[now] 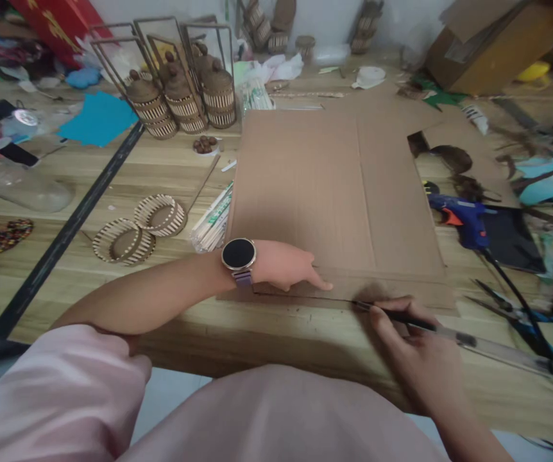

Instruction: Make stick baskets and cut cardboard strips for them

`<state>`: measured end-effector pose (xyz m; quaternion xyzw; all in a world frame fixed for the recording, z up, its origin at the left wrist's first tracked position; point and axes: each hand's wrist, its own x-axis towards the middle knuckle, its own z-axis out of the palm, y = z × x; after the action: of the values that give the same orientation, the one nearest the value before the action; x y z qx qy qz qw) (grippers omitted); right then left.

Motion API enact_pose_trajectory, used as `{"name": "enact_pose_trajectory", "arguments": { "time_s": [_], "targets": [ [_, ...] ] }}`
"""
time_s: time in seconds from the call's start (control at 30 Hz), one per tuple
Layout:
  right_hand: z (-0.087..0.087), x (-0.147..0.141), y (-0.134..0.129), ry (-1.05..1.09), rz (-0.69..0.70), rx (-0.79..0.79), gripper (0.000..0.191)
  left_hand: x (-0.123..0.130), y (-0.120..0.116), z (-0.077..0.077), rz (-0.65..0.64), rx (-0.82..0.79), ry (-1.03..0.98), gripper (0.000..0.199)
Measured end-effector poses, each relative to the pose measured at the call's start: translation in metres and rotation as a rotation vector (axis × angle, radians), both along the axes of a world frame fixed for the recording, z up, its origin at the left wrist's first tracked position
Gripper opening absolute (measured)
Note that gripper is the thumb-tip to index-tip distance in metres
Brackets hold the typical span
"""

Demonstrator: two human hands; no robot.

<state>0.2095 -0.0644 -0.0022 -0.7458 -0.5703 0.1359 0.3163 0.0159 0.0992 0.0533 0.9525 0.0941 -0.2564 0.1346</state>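
Observation:
A flattened sheet of brown cardboard lies on the wooden table in front of me. My left hand, below a wrist with a round black watch, rests on the sheet near its front edge with fingers stretched out, holding nothing. Between the fingers of my right hand is a pen with a black grip and a clear barrel. Its tip touches the cardboard's front strip, just right of my left fingertips. A thin dark line runs leftward from the tip, partly beneath my left hand.
Bamboo-slat rings and a packet of sticks lie left; lantern-like pieces stand behind. A blue glue gun and pliers are at right. A cardboard box stands at the back right.

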Motion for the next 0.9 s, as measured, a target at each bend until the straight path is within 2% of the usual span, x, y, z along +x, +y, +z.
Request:
{"name": "enact_pose_trajectory", "arguments": {
  "time_s": [0.07,0.17,0.33,0.43,0.5,0.57,0.67,0.77,0.83,0.9],
  "targets": [
    [0.001,0.006,-0.001,-0.017,-0.054,-0.034,0.026,0.0,0.0,0.001,0.01,-0.011,0.016,0.069],
    [0.002,0.016,-0.005,-0.02,-0.065,-0.027,0.028,0.0,0.0,0.002,0.004,0.0,0.039,0.069],
    [0.008,0.034,-0.005,-0.026,0.019,0.1,0.025,-0.001,-0.002,0.001,0.009,0.001,0.038,0.07],
    [0.006,0.045,0.007,-0.196,0.279,0.142,0.022,-0.006,-0.005,-0.002,0.033,0.01,-0.008,0.067],
    [0.0,0.052,0.018,-0.284,0.504,0.14,0.019,-0.015,-0.007,-0.003,0.062,0.043,-0.071,0.061],
    [-0.01,0.06,0.029,-0.297,0.651,0.141,0.017,-0.03,-0.01,-0.002,0.117,0.089,-0.141,0.052],
    [-0.023,0.07,0.04,-0.267,0.726,0.144,0.016,-0.062,-0.019,0.005,0.323,0.147,-0.237,0.042],
    [-0.026,0.077,0.044,-0.251,0.764,0.132,0.016,-0.098,-0.035,0.009,0.677,0.303,-0.243,0.038],
    [-0.024,0.08,0.045,-0.225,0.753,0.115,0.016,-0.118,-0.048,0.005,0.869,0.372,-0.194,0.034],
    [-0.021,0.082,0.046,-0.197,0.729,0.101,0.014,-0.13,-0.061,-0.005,1.005,0.336,-0.129,0.031]
  ]
}}
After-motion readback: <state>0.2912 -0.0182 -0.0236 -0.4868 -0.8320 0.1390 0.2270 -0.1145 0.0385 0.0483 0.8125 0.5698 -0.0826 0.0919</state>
